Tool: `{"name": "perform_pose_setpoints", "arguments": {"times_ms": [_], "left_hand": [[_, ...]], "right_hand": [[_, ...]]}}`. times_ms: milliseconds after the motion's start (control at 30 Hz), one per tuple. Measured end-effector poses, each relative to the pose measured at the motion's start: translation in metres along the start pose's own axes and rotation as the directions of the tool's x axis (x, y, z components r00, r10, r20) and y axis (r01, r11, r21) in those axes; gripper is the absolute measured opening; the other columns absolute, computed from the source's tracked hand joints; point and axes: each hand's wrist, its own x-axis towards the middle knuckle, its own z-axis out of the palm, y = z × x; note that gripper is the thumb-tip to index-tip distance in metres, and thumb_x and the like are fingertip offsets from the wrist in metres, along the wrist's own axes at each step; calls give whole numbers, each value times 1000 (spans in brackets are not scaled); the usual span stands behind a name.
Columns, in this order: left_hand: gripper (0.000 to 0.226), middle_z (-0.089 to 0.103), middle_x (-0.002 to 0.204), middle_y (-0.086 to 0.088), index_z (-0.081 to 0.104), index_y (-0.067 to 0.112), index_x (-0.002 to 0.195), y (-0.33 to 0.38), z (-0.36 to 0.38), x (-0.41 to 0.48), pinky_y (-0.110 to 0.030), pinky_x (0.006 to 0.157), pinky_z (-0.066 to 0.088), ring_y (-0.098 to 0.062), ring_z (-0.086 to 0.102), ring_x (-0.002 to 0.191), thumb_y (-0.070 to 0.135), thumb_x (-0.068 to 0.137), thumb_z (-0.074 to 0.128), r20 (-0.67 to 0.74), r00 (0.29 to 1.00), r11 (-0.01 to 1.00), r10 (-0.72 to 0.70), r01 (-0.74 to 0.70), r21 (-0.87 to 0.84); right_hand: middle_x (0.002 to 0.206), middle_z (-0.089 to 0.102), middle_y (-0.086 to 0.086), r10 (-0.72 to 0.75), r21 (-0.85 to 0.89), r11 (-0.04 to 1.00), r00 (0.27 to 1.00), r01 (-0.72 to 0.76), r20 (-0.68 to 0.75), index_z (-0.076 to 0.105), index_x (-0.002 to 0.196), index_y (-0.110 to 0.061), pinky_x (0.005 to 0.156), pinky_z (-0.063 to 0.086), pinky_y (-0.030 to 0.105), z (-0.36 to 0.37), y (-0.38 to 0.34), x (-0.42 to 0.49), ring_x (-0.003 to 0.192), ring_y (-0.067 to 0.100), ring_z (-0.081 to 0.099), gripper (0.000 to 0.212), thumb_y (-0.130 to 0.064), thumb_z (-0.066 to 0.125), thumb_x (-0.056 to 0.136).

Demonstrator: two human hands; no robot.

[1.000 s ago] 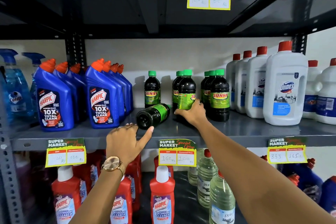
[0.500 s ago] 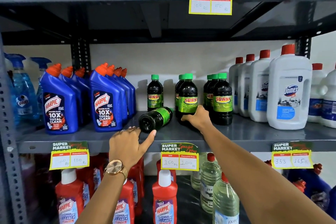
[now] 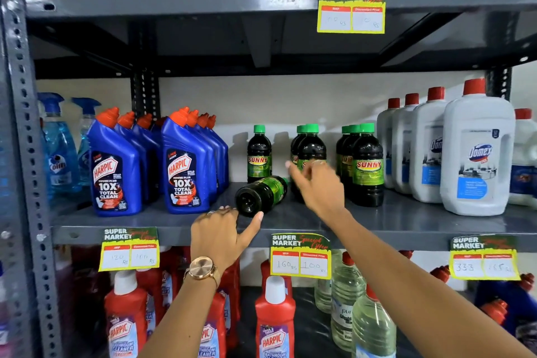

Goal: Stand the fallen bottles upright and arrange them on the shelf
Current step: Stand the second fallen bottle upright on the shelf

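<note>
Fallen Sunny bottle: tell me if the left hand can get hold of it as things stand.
Probably yes. The left hand is at the shelf edge, its thumb touching the base of the fallen bottle, with nothing between. The right hand hovers near the cap end, not blocking.

Fallen bottle (image 3: 261,194) across shelf (image 3: 406,224) gap

fallen bottle (image 3: 261,193) before upright bottles (image 3: 367,166), on shelf (image 3: 406,222)
</note>
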Motion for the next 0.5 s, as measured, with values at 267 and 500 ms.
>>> {"name": "perform_pose_setpoints", "arguments": {"times_ms": [267,500], "left_hand": [[63,60,52,0,53,18,53,0,-1,1,-24,46,30,-22,60,49,69,81,30,-3,1000,1000,6,-6,-4],[64,62,54,1,54,18,54,-1,-2,1,-23,47,29,-21,60,51,69,82,28,-6,1000,1000,23,-23,4]], "right_hand": [[115,64,9,461,-87,839,618,-537,637,53,132,-13,43,43,20,29,-53,23,64,14,62,114,-93,47,51],[74,70,2,450,199,759,721,-620,528,67,104,-8,67,61,26,50,-41,10,60,18,73,86,-75,62,50]]}}
